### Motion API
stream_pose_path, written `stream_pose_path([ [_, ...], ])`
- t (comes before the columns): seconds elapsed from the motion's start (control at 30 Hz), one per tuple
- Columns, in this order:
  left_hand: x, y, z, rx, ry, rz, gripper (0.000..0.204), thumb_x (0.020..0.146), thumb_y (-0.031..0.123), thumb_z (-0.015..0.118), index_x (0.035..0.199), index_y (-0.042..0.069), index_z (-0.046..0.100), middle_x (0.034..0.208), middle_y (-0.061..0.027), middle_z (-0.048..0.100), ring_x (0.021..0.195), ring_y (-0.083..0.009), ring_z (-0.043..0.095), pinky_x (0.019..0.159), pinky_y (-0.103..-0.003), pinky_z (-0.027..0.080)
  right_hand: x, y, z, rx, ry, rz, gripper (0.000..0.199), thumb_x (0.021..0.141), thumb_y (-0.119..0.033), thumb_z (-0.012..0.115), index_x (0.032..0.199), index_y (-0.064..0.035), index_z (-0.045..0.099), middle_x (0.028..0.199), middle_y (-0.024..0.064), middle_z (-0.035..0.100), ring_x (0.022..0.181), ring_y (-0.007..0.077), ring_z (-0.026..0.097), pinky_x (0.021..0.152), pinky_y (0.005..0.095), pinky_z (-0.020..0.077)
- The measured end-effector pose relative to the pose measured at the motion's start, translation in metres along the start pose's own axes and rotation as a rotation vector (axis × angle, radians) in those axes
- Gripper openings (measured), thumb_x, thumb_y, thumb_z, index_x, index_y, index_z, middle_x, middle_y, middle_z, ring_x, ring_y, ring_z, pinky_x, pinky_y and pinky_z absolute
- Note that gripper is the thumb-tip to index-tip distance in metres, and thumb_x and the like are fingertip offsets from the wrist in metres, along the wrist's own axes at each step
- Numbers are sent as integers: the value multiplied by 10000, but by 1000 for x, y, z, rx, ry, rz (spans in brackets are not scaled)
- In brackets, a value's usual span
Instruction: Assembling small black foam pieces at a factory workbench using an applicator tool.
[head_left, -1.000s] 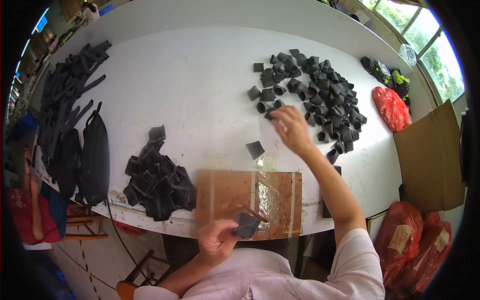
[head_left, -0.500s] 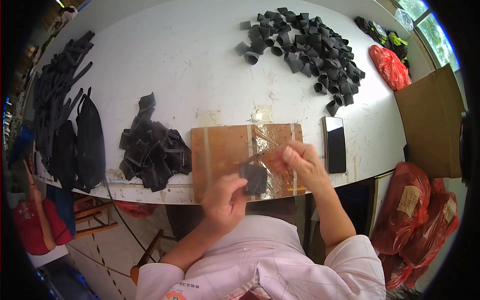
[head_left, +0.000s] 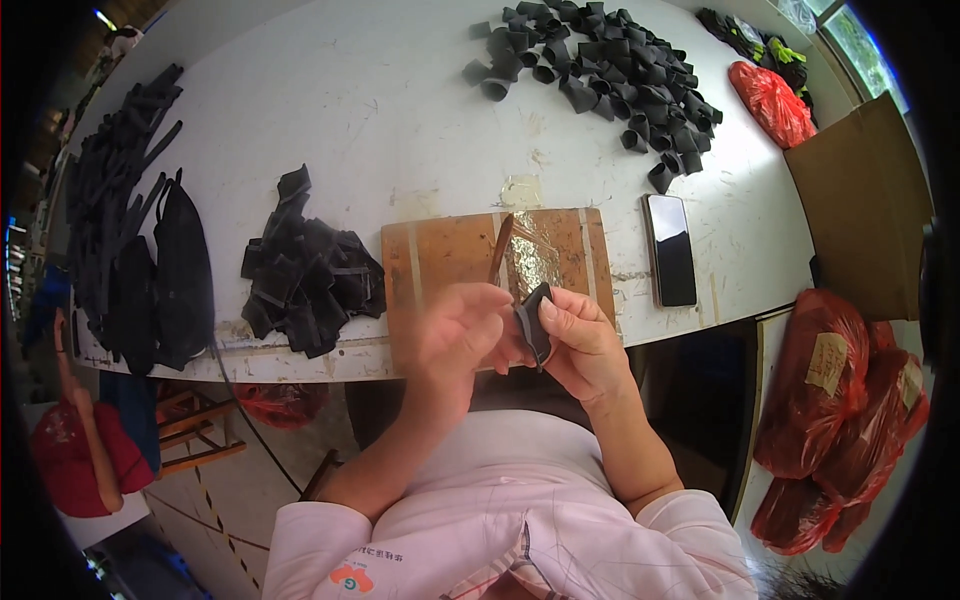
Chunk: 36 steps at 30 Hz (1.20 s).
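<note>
My right hand (head_left: 590,340) pinches a small black fabric piece (head_left: 536,325) over the front part of a brown board (head_left: 440,250). The piece is folded or curled and stands on edge between thumb and fingers. My left hand (head_left: 455,335) is smeared by motion, its curled fingers close to the left side of that piece; whether it grips anything does not show. A thin brown strip or stick (head_left: 503,245) slants upward just beyond the left fingertips, its lower end near them. Clear shiny tape (head_left: 540,262) covers part of the board.
Left of the board lies a heap of flat black pieces (head_left: 310,285); long black strips (head_left: 120,160) lie farther left. Rolled black pieces (head_left: 640,75) spread at the far right. A phone (head_left: 672,255), a cardboard box (head_left: 855,190) and red bags (head_left: 815,400) are on the right. Another person (head_left: 90,450) is at left.
The black piece has gone from lying on the board by my left hand to being held up in my right hand. Both hands have come together, and the brown strip now points upward.
</note>
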<state>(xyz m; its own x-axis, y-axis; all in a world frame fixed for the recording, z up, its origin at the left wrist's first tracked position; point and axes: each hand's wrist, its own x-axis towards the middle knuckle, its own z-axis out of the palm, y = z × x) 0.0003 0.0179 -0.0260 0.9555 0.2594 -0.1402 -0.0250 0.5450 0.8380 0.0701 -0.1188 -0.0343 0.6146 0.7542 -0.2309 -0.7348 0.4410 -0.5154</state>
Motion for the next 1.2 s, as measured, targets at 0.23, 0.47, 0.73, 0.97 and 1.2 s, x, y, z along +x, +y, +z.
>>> stream_pose_path([
  [0.23,3,3,-2,93,-8,-127,109,794,49,590,884,-2,553,726,-52,604,566,-87,576,497,-179,445,5,6,-5,-103,38,59,205,853,-191,545,908,5,573,805,78,604,714,152,574,642,284,475],
  [0.47,4,-13,-7,639,121,237,20,791,-1,591,791,-7,572,683,-20,596,542,-55,540,489,-167,423,1,12,14,-1412,403,-742,185,709,-80,681,839,-1,575,749,82,533,630,184,545,547,275,451],
  [0.73,9,-19,5,1138,331,913,106,731,-70,589,813,-9,563,636,-51,583,503,-86,554,427,-214,440,20,22,15,-1684,321,-1007,129,657,38,618,766,-17,576,695,89,502,574,229,515,485,314,430],
  [0.97,7,7,-10,-565,-153,-244,184,737,-77,509,908,-9,523,823,-62,567,467,-27,453,408,-180,361,16,7,8,-634,188,-236,47,793,-32,567,821,-8,596,793,29,605,702,89,549,578,210,433],
  [1.2,11,28,15,151,177,212,134,789,-64,446,916,-59,491,826,-141,574,377,-31,416,317,-173,294,13,-24,45,-419,-28,-20,209,867,-236,534,737,-73,531,636,-72,427,555,20,357,485,168,289],
])
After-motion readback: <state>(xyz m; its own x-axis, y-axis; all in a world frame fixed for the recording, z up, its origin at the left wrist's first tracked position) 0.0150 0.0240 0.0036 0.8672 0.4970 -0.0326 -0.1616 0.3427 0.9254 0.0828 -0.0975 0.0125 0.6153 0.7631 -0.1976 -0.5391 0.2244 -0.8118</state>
